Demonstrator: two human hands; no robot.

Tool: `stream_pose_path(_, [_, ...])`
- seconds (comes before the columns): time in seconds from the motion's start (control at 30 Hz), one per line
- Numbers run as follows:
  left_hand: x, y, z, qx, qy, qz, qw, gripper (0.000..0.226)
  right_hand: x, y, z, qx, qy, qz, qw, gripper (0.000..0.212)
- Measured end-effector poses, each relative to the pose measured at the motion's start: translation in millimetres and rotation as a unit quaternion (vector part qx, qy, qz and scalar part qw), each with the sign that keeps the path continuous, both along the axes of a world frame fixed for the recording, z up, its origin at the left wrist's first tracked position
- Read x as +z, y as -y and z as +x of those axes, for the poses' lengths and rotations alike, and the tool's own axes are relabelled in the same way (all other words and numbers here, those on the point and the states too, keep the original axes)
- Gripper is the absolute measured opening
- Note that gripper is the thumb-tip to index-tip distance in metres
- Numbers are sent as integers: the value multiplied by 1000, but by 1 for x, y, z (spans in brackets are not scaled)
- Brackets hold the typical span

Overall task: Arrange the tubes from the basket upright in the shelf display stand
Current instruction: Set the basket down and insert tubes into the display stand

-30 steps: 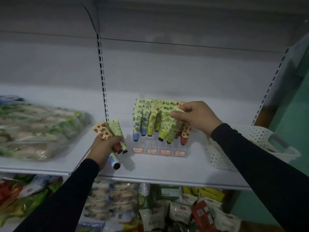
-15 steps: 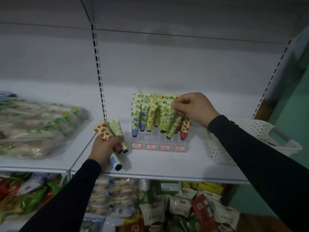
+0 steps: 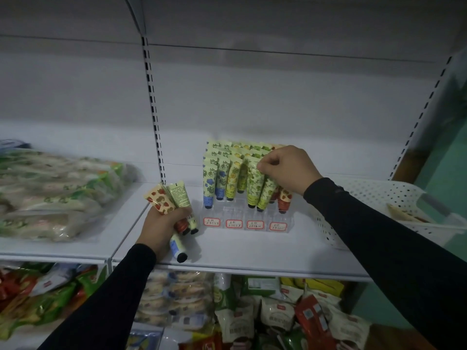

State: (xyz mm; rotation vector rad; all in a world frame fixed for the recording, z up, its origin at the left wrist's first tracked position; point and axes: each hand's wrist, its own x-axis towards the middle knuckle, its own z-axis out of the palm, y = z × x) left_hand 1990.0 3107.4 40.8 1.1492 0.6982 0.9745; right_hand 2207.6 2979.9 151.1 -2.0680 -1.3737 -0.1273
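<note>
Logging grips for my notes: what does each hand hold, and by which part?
Left hand grips three tubes around their lower bodies. Right hand pinches a green tube by its flat top end.

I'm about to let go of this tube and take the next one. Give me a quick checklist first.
1. Right hand pinches the green tube by its top: ok.
2. That tube upright: not ok, it leans.
3. Its cap seated in the display stand: cannot tell.
4. Left hand holds spare tubes: ok.
5. Front slots free: ok.
</note>
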Motion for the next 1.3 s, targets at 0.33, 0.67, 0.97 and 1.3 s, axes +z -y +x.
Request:
stream_pose_path(0.33, [2, 1, 0, -2, -4, 3, 1000, 11, -3, -3, 1, -18, 41, 10, 999, 21])
stream_pose_path(0.67, [0, -1, 0, 0, -9, 2, 1000, 13, 0, -6, 0, -33, 77, -11, 996, 24])
stream_pose_path(0.97, [-2, -3, 0, 1, -9, 0, 1000, 13, 5, -9, -2, -28, 74, -21, 997, 24])
stream_pose_path(1.3, [-3, -3, 0, 1, -12, 10, 1000, 14, 7, -12, -1, -48, 108, -39, 992, 26])
